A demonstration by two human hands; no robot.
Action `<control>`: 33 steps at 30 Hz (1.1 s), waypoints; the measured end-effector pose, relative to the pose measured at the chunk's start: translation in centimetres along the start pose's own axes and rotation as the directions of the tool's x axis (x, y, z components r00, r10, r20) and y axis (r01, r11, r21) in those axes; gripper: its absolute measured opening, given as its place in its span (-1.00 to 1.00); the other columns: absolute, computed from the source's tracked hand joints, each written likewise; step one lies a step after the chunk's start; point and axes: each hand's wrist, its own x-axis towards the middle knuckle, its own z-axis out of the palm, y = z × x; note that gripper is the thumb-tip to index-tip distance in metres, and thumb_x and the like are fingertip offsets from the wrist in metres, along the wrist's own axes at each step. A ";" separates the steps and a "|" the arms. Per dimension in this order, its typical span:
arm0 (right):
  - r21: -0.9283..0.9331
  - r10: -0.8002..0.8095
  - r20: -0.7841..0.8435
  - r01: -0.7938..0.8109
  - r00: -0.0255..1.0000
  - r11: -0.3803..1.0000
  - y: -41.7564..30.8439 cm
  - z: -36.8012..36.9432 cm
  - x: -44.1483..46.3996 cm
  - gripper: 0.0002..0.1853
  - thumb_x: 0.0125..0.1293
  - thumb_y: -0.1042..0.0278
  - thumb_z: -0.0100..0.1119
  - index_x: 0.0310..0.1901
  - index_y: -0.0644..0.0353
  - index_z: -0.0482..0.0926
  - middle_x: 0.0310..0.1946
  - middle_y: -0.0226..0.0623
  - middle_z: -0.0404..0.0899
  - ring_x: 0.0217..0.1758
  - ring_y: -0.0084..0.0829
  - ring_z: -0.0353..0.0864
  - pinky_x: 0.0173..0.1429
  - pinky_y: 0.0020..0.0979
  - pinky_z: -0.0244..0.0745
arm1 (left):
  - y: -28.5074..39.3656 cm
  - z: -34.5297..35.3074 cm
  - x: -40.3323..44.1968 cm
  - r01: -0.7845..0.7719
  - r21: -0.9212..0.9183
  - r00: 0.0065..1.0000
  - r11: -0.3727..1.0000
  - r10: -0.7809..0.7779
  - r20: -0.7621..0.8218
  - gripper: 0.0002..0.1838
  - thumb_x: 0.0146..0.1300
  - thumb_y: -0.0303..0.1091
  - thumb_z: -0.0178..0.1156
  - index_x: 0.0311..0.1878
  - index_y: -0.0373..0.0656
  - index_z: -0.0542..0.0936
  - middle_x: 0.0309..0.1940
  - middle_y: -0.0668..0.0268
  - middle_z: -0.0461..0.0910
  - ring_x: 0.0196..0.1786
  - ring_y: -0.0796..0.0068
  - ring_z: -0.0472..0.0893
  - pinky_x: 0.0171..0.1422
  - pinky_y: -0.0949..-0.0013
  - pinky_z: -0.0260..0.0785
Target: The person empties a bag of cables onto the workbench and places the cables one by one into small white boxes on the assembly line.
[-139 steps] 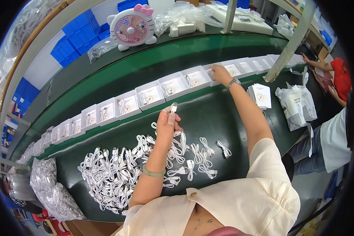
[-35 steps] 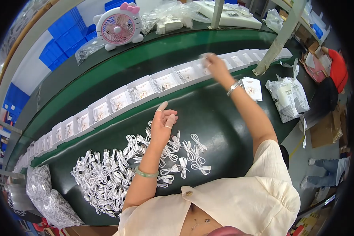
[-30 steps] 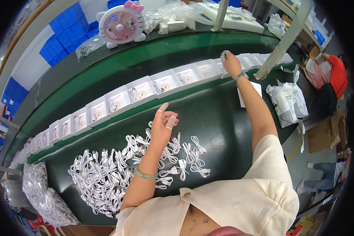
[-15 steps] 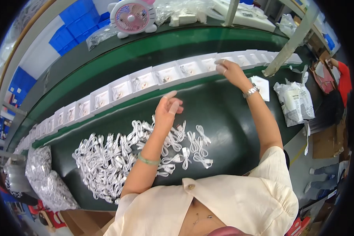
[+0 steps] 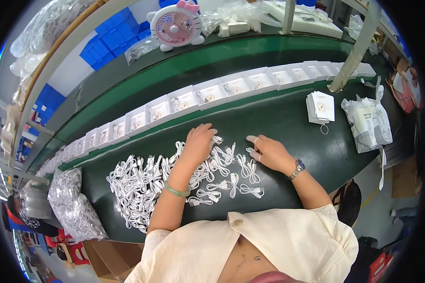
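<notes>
A heap of coiled white USB cables (image 5: pixel 137 188) lies on the dark green bench, with several separate bundles at its right side. My left hand (image 5: pixel 199 144) is over the heap's upper edge, its fingers spread forward and a cable end showing beside the fingertips. My right hand (image 5: pixel 271 153) is low at the heap's right, thumb and forefinger apart around the top of a cable bundle (image 5: pixel 248 167). Beyond both hands, a long row of open white boxes (image 5: pixel 182 101) curves across the bench; cables and printed inserts show inside several.
A stack of white printed cards (image 5: pixel 322 107) is at the right, near a white plastic package (image 5: pixel 367 123). A metal post (image 5: pixel 356 52) rises behind. Bagged cables (image 5: pixel 75 203) lie at the left edge. A pink-and-white fan (image 5: pixel 175 28) stands on the back shelf.
My right hand has come back from the row of boxes to the cables. My left hand has lowered onto the heap. The view has shifted, and the card stack is now unobstructed.
</notes>
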 end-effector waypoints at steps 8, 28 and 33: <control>0.858 0.360 0.001 -0.186 0.933 0.479 4.7 -0.1 1.0 -0.75 0.37 0.35 0.01 -0.01 0.26 0.52 -0.32 -0.34 0.56 -0.27 -0.52 0.59 -0.21 -0.49 0.52 | 2.4 0.1 1.6 0.261 -0.645 0.943 0.718 -0.331 0.013 -0.77 0.25 -0.50 0.13 -0.03 -0.29 0.43 -0.17 0.12 0.55 -0.18 0.24 0.60 -0.06 0.34 0.45; -0.149 -0.239 0.008 0.237 0.971 0.960 4.7 -0.8 -1.1 -0.66 0.10 0.62 0.10 -0.09 0.06 0.64 0.22 -0.21 0.43 0.34 -0.18 0.32 0.35 -0.28 0.24 | 4.2 2.4 3.5 0.179 -0.959 0.870 -0.222 -0.419 0.259 -0.68 0.47 -0.29 -0.11 0.19 -0.18 0.39 -0.41 0.42 0.40 -0.63 0.74 0.16 -0.56 0.60 0.03; -0.232 -0.223 -0.150 0.185 0.963 0.955 5.4 -2.3 0.3 -0.76 0.09 0.51 0.20 -0.16 0.10 0.63 -0.05 -0.24 0.57 0.12 -0.20 0.47 0.20 -0.24 0.33 | 3.6 3.1 3.3 0.169 -0.954 0.874 -0.247 -0.410 0.261 -0.74 0.42 -0.37 -0.06 0.10 -0.20 0.43 -0.31 0.33 0.47 -0.53 0.66 0.33 -0.40 0.45 0.33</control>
